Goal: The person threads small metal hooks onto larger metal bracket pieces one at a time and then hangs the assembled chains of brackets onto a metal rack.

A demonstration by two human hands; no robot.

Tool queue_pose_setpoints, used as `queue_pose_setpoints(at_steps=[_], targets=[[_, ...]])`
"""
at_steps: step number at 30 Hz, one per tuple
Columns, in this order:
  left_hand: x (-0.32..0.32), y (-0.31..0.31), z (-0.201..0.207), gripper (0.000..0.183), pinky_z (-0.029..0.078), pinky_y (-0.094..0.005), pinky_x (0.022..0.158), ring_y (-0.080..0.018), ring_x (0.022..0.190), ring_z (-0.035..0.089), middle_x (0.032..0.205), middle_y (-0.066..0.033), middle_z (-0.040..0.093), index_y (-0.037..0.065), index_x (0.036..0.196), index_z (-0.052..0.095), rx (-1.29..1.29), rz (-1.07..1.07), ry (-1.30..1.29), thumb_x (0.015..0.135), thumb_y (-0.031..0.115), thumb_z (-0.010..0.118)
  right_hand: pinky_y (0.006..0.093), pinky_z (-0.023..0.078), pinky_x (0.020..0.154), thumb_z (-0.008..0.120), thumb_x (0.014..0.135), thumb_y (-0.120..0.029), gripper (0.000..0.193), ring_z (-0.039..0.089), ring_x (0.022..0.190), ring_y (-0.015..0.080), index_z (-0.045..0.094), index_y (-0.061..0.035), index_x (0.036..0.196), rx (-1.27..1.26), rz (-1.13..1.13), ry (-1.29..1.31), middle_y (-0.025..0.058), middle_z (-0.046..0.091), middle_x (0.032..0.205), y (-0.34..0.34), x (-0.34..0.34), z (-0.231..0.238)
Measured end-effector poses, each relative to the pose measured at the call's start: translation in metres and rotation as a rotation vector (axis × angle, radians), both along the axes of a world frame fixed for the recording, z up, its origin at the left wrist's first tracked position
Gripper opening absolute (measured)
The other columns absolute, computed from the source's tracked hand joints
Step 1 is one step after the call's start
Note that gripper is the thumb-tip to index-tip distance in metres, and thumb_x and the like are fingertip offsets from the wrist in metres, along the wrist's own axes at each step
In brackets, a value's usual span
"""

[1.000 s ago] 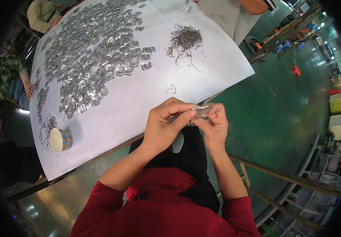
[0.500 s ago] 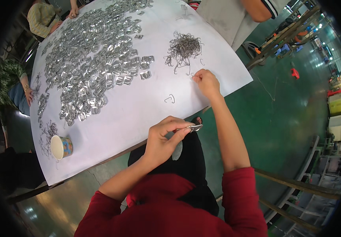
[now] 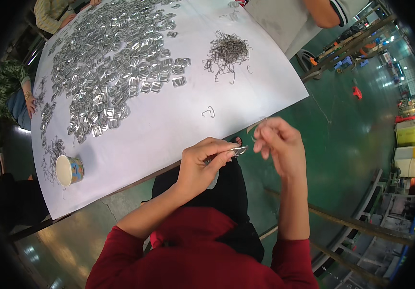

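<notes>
My left hand (image 3: 198, 161) is closed in a pinch just off the table's near edge. A small shiny metal buckle (image 3: 239, 151) sticks out between its thumb and fingertips. Just right of it, my right hand (image 3: 282, 144) is raised with fingers curled, slightly smeared by motion. A thin bent wire hook (image 3: 253, 138) seems to show at those fingertips, apart from the buckle. On the white table (image 3: 169, 130) lies a tangled pile of dark wire hooks (image 3: 227, 52), with loose hooks (image 3: 209, 112) nearer me. Many similar silver buckles (image 3: 116, 72) spread across the left and far side.
A paper cup (image 3: 69, 170) stands at the near left corner, beside more scattered wire hooks (image 3: 52, 153). Other people are around the table: a hand (image 3: 30, 106) at the left edge, a striped sleeve (image 3: 49, 17) at the far left, a bare arm (image 3: 322, 12) at the far right.
My right hand has drawn back from beside the hook pile toward me, and is now next to my left hand. The left hand still pinches the buckle in about the same place.
</notes>
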State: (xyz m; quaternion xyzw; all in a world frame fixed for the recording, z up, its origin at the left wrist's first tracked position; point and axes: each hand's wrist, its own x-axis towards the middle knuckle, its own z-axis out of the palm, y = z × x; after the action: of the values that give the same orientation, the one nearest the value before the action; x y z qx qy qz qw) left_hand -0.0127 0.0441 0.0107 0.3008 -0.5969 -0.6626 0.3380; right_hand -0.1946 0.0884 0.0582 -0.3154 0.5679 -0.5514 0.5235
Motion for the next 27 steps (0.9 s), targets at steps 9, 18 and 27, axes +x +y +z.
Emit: queue_pose_setpoints(at_steps=[9, 18, 27], targets=[[-0.007, 0.006, 0.002, 0.019, 0.045, -0.0202, 0.058, -0.0078, 0.066, 0.056, 0.086, -0.0068, 0.064, 0.002, 0.100, 0.066, -0.061, 0.067, 0.083, 0.083, 0.001, 0.061, 0.0217, 0.032, 0.069, 0.067, 0.079, -0.007, 0.008, 0.044, 0.085, 0.0101, 0.064, -0.0032, 0.084, -0.264, -0.190, 0.232, 0.0043, 0.052, 0.100, 0.030, 0.037, -0.021], [-0.004, -0.041, -0.019, 0.033, 0.047, -0.0266, 0.068, -0.0146, 0.078, 0.057, 0.087, -0.0082, 0.061, 0.004, 0.113, 0.060, -0.429, 0.177, -0.065, 0.080, 0.006, 0.062, 0.0339, 0.042, 0.087, 0.063, 0.077, 0.001, 0.008, 0.049, 0.092, 0.0196, 0.060, -0.0020, 0.084, -0.530, -0.389, 0.397, 0.0077, 0.055, 0.093, 0.028, 0.050, -0.032], [-0.022, -0.184, -0.090, 0.031, 0.047, -0.0441, 0.068, -0.0378, 0.078, 0.059, 0.093, -0.0212, 0.057, -0.002, 0.093, 0.058, -0.823, 0.527, -0.845, 0.076, 0.022, 0.068, 0.0341, 0.041, 0.085, 0.065, 0.076, 0.000, 0.009, 0.049, 0.089, 0.0198, 0.061, -0.0043, 0.083, -0.512, -0.373, 0.482, 0.0030, 0.063, 0.083, 0.025, 0.047, -0.043]])
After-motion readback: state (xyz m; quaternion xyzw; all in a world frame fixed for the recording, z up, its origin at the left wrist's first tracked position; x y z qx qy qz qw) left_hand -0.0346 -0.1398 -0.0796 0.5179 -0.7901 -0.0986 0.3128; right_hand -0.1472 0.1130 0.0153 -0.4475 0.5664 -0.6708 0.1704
